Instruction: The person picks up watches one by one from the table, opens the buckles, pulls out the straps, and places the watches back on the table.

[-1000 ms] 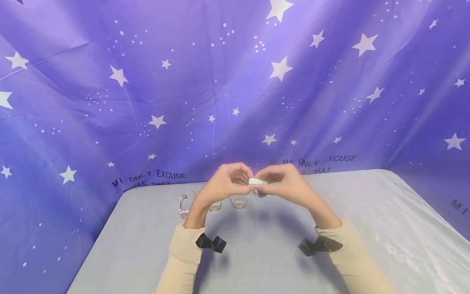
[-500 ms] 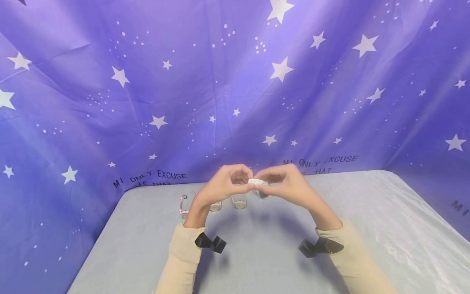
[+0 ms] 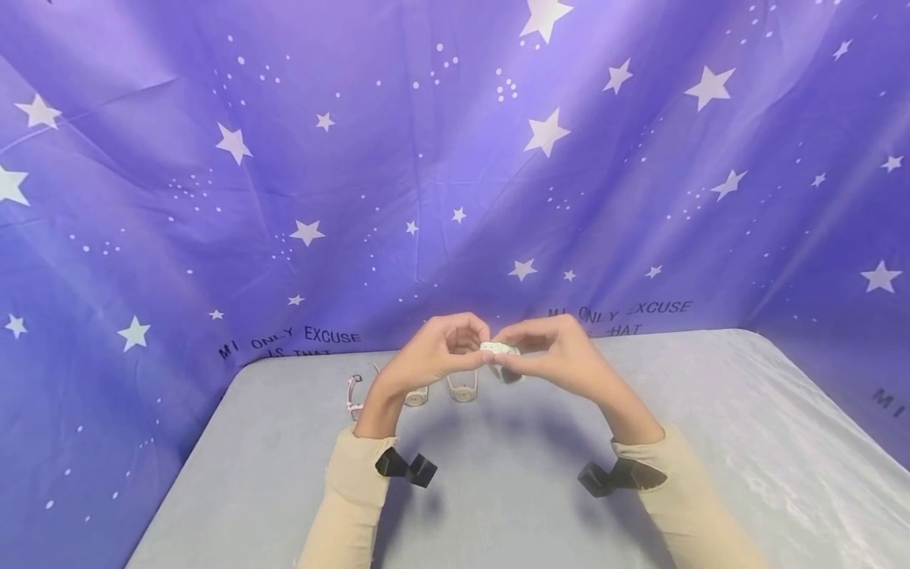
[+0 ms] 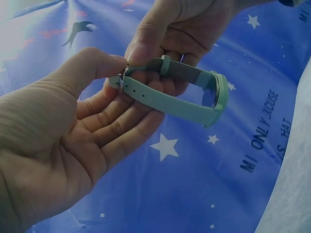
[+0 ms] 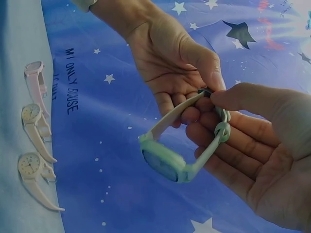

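Note:
Between my hands a pale green wristwatch [image 4: 170, 104] is held up over the table, its strap bent into a loop. My left hand [image 3: 437, 352] pinches the strap's tip at the buckle between thumb and fingers. My right hand [image 3: 562, 356] pinches the other strap half, by the buckle and keeper loop [image 5: 222, 131]. Both thumbs meet at the buckle, which they partly cover. The dark watch face [image 5: 163, 165] hangs at the far end of the loop, tilted downward in the right wrist view.
Three more wristwatches lie at the table's back left: a pink one [image 3: 353, 397], a cream one [image 3: 416, 397] partly behind my left hand, and another cream one [image 3: 464, 392]. The grey cloth-covered table [image 3: 498, 490] ends at a purple star-printed curtain [image 3: 398, 182].
The watch has tilted slightly, so more of its dark face shows below my right thumb. Both hands keep their pinch in nearly the same place.

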Tool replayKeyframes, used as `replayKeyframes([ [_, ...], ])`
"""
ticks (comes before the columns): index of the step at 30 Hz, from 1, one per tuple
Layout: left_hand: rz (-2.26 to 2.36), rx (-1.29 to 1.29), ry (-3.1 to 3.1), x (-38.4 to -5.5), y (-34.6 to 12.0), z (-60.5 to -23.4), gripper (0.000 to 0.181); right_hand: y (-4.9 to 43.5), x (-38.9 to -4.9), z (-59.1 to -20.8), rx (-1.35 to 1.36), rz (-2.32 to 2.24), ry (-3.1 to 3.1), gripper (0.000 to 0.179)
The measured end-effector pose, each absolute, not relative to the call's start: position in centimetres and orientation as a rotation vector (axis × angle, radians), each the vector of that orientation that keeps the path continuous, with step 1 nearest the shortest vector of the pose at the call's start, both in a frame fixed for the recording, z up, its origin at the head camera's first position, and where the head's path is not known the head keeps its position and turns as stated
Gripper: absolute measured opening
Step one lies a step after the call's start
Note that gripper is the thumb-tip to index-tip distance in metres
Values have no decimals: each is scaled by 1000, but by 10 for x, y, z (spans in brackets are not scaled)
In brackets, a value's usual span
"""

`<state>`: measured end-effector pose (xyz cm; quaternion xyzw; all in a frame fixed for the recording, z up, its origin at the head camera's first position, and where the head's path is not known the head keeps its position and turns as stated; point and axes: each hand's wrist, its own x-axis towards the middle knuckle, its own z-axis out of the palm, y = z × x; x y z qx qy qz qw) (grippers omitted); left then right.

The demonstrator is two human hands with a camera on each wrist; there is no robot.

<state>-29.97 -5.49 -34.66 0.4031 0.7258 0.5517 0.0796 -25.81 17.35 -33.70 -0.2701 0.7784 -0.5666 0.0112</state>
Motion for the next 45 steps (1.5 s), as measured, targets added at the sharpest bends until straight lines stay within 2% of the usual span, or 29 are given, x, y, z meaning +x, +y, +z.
replayKeyframes([
  [11, 1591, 1154, 2284, -294, -55, -341, 17, 170, -253, -335, -923, -1538, 2729, 20],
  [28, 1652, 1220, 2179, -294, -57, -340, 13, 172, -255, -334, -893, -1797, 2408, 23],
  [37, 1645, 1115, 2253, -291, -54, -339, 20, 173, -253, -333, -945, -1579, 2700, 21],
  [45, 1639, 1154, 2280, -292, -52, -342, 17, 173, -254, -336, -934, -1606, 2679, 19],
])
